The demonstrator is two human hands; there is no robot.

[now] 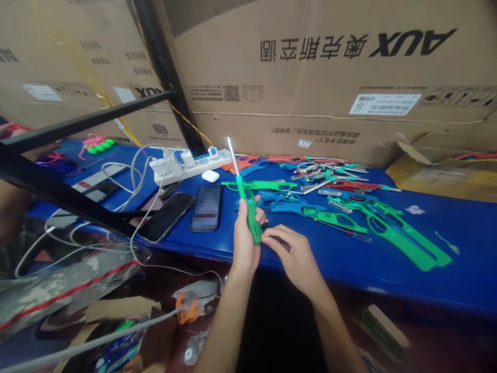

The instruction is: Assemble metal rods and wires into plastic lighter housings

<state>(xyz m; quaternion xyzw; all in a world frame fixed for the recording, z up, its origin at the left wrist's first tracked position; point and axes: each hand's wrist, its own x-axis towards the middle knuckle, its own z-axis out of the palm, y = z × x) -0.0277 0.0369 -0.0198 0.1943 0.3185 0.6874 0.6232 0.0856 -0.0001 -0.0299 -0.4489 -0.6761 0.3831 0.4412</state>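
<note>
A green stick lighter [253, 220] with a long metal nozzle points up and slightly left above the table's front edge. My left hand [243, 241] is wrapped around its handle. At the handle's lower end, my right hand [293, 251] has thumb and fingertips pinched together, touching or very near it. Whatever is between those fingertips is too small to make out. Behind the hands lie blue lighter casings [297, 207], a green casing [267, 185] and, to the right, larger green handle shells [404, 241]. Metal nozzles and wires [322, 176] are heaped among red and green parts.
Two phones [165, 217] [206, 207], a white earbud case [210, 176] and a power strip [194, 165] with tangled cables are on the blue table [446, 217]. A black metal frame [77, 197] crosses the left. Large cartons [330, 77] stand behind. A screwdriver [357, 236] lies right.
</note>
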